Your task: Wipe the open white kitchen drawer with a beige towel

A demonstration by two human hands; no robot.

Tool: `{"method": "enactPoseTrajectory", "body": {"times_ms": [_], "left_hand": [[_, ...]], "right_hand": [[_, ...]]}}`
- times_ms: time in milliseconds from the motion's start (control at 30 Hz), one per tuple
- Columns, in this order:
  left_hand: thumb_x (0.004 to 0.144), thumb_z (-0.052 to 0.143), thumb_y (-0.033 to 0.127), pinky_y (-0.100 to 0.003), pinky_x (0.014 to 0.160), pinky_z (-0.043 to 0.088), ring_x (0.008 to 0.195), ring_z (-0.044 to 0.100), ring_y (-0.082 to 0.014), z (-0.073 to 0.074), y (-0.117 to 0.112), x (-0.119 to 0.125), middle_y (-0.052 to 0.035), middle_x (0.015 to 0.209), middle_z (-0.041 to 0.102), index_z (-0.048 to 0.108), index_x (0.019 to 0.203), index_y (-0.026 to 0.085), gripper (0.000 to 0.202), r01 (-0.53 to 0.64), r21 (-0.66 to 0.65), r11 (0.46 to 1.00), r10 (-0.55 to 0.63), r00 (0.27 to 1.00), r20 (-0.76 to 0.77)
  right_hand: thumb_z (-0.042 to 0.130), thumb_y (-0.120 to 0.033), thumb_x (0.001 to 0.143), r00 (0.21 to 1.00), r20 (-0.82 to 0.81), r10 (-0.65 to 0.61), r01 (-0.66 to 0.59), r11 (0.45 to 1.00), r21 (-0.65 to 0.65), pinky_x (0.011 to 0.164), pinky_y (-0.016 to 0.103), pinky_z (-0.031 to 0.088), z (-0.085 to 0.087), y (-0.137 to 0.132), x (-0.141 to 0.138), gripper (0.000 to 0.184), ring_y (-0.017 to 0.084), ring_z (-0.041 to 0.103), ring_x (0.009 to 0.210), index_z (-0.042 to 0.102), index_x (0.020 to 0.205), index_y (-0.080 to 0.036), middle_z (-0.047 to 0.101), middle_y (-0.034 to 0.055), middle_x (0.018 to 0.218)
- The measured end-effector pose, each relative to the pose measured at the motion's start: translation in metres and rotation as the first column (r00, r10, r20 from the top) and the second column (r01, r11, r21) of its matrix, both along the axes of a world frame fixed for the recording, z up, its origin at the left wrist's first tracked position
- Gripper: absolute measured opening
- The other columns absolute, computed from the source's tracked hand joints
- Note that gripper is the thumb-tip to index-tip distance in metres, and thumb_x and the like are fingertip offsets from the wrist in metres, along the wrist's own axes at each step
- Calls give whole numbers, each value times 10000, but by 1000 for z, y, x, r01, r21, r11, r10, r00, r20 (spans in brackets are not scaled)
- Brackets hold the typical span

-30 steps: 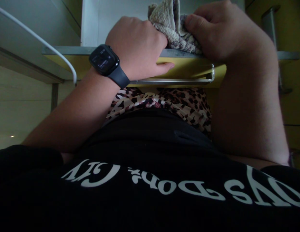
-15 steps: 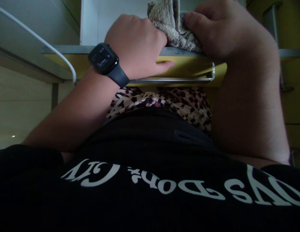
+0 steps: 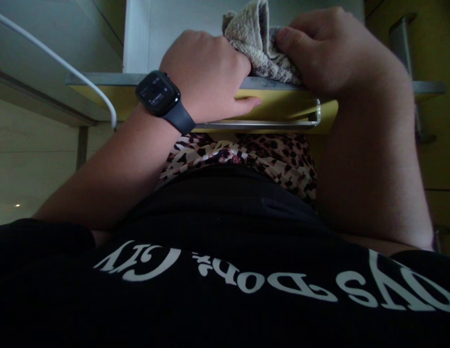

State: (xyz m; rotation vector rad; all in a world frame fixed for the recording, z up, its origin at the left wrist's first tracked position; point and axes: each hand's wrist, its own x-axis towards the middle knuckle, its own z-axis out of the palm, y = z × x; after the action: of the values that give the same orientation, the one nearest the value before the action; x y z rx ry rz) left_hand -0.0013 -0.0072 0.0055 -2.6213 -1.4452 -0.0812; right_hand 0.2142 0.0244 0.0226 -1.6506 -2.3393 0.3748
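A grey, worn terry cloth (image 3: 270, 60) lies bunched over the top edge of an open drawer's yellow front (image 3: 283, 104). My right hand (image 3: 324, 53) is closed on the cloth's right side, its thumb on the fabric; its other fingertips are hidden. Left of the cloth, my left hand (image 3: 206, 72) rests over the same edge. Its thumb lies along the outside of the drawer front, and its other fingers curl inward out of sight. A black smartwatch (image 3: 158, 94) is on my left wrist.
The drawer's white inside (image 3: 181, 17) shows behind the hands. A metal bar handle (image 3: 261, 124) runs along its front, close to my body. A white cable (image 3: 61, 60) hangs at the left. Yellow cabinet fronts with a handle (image 3: 404, 43) stand at the right.
The whole view has shifted slightly, so the drawer and hands sit a little lower in the picture. Both hands keep their grip, and the cloth stays at the same spot on the edge.
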Motion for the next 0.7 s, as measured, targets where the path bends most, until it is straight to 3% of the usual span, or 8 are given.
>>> {"method": "enactPoseTrajectory", "body": {"times_ms": [700], "left_hand": [[968, 466, 692, -607, 908, 562, 1137, 727, -488, 0, -2, 1, -244, 1090, 759, 784, 1180, 69, 730, 9, 19, 1000, -9, 1000, 4]], "right_hand": [[454, -486, 1039, 1000, -4, -17, 17, 1000, -7, 693, 318, 243, 0, -1, -1, 419, 110, 313, 648, 463, 746, -188, 387, -14, 682]]}}
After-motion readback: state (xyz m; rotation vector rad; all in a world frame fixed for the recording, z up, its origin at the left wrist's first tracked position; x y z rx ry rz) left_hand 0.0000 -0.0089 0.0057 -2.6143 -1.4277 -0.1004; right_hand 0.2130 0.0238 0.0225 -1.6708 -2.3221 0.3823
